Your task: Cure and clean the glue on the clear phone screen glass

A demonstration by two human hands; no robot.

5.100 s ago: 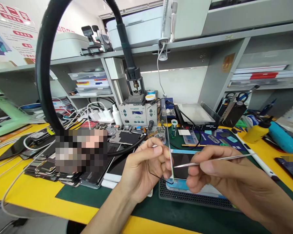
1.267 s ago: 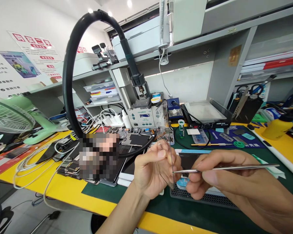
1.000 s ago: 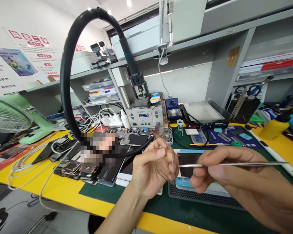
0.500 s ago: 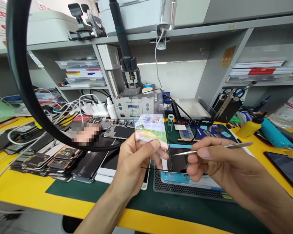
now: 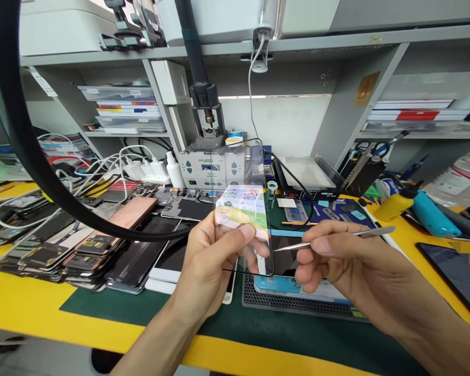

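My left hand (image 5: 215,250) pinches a clear glass panel with a thin dark border (image 5: 235,167), held upright above the bench. A colourful printed label (image 5: 243,209) shows at the panel's lower half; whether it is stuck to the front or the back I cannot tell. My right hand (image 5: 337,256) is closed around a slim metal tool (image 5: 356,233), its pointed tip at the panel's lower right edge. Contact between tip and glass is unclear. Below the hands a phone with a white frame and dark screen (image 5: 285,256) lies over a blue-printed item (image 5: 278,284).
Stacked phone parts (image 5: 90,250) and white cables (image 5: 141,162) crowd the left. Behind stands a grey control station (image 5: 209,169). A black ring (image 5: 43,177) arcs across the near left. A yellow bottle (image 5: 395,203) and a dark tablet (image 5: 454,277) lie to the right.
The view has shifted slightly, so the bench things sit a little further left. Both hands keep their grips, and the tool tip stays at the panel's edge.
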